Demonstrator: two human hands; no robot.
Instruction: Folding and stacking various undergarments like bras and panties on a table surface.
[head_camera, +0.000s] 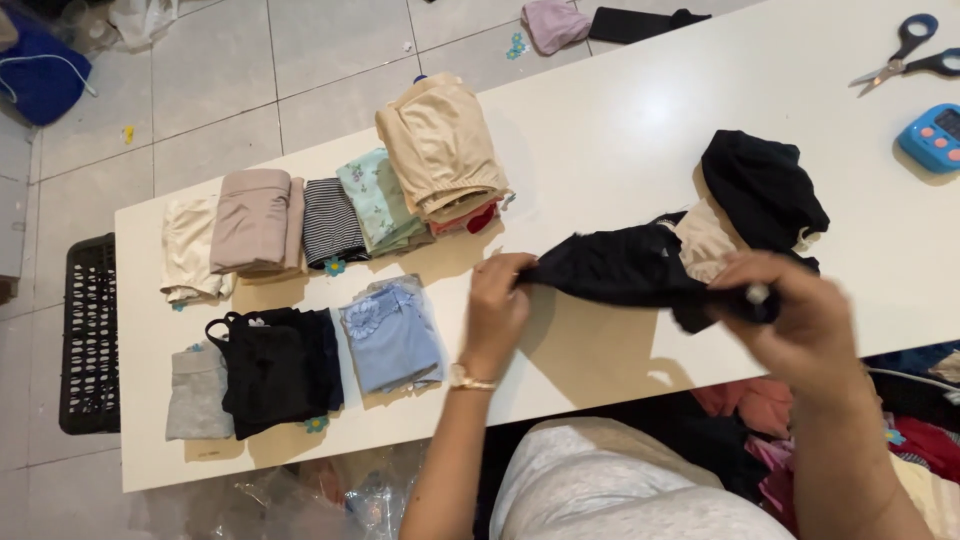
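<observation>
Two hands stretch a black garment (620, 268) over the white table (620, 130).
Left hand (497, 300) pinches one end; right hand (795, 315) grips the other, fingers clamped.

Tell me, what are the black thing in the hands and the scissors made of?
The black garment looks like soft matte cloth, likely stretchy: it sags and creases. The blue-handled scissors seem to have shiny metal blades and plastic handles.

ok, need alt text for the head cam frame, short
Seen from above, a person's left hand and right hand hold a black garment stretched between them over a white table. Folded clothes lie in two rows at left; scissors and a blue timer sit at far right.
</observation>
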